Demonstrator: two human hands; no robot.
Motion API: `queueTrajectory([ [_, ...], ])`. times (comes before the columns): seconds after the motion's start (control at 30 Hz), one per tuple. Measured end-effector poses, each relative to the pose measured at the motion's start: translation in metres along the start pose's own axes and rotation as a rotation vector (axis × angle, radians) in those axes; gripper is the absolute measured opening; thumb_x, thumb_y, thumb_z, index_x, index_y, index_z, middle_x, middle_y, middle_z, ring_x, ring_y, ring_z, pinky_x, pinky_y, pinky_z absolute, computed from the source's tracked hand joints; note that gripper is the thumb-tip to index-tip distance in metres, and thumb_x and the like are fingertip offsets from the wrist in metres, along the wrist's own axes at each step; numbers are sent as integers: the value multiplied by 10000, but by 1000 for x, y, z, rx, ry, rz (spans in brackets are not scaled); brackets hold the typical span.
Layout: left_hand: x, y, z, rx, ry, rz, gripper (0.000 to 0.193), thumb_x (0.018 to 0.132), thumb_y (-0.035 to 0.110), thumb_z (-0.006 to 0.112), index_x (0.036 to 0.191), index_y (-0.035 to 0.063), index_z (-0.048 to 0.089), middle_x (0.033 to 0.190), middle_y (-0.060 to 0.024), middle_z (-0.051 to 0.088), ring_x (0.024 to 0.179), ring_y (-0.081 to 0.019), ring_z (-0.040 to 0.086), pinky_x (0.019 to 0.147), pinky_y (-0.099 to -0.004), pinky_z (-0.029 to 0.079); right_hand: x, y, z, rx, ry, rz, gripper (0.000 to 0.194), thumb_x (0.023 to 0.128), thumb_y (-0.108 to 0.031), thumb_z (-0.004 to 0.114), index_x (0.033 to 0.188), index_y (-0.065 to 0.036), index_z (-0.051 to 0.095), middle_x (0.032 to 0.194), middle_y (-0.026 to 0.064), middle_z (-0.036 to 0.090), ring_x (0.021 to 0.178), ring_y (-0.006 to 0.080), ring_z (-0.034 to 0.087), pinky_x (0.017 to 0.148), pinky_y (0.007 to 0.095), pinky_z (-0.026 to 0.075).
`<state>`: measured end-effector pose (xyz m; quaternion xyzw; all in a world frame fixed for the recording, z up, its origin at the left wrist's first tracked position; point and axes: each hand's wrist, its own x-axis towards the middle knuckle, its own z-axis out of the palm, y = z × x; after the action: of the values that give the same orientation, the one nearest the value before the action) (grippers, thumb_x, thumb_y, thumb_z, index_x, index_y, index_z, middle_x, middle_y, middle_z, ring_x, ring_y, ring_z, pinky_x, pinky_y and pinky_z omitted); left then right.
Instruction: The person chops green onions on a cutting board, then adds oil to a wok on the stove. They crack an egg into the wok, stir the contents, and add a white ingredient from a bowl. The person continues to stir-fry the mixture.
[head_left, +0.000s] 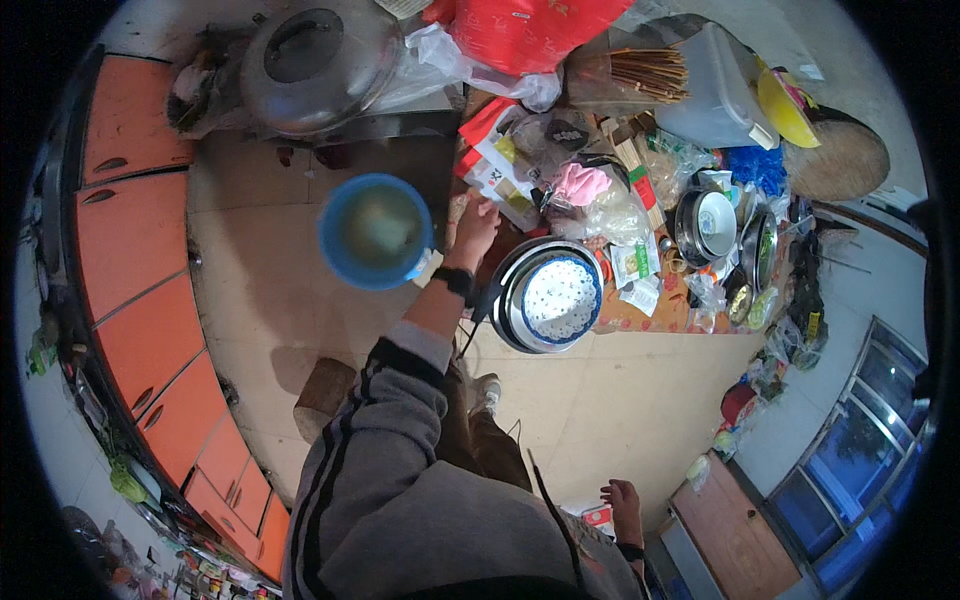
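Note:
My left hand (476, 225) is at the left end of a cluttered table, palm side hidden, fingers partly curled near a red and white plastic packet (495, 161). Whether it holds anything cannot be told. A blue plastic basin (330, 259) of cloudy liquid is to its left, with a pale tag-like piece (427, 268) at the rim. Close by on the right, a plate with a blue patterned rim (562, 300) rests in stacked metal bowls or pans (510, 330). My right hand (621, 499) hangs low at my side, fingers slightly apart, with nothing visible in it.
A large domed metal lid (322, 90) stands at the upper left. Orange cabinets (135, 240) line the left side. A wood stump (324, 397) is on the floor. The table also bears a pink cloth-like item (581, 182), plastic bags, chopsticks (649, 73) and a clear bin (701, 97).

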<state>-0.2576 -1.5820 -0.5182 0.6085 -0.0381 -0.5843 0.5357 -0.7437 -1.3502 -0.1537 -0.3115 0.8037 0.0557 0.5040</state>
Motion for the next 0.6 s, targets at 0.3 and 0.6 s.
queueTrajectory([
  [0.3, 135, 2, 14, -525, -164, -129, 139, 878, 111, 608, 760, 63, 554, 715, -74, 589, 567, -245, 596, 453, -372, 480, -20, -24, 0, 35, 42, 119, 206, 977, -149, 506, 1099, 8, 560, 940, 123, 671, 795, 179, 653, 680, 291, 521],
  [0.6, 111, 37, 55, 658, 204, 156, 248, 840, 257, 631, 785, 16, 652, 838, -236, 666, 829, -450, 622, 748, -505, 488, -11, -41, 16, -12, -3, 70, 233, 964, -152, 524, 1110, 26, 562, 953, 136, 670, 840, 198, 662, 723, 314, 543],
])
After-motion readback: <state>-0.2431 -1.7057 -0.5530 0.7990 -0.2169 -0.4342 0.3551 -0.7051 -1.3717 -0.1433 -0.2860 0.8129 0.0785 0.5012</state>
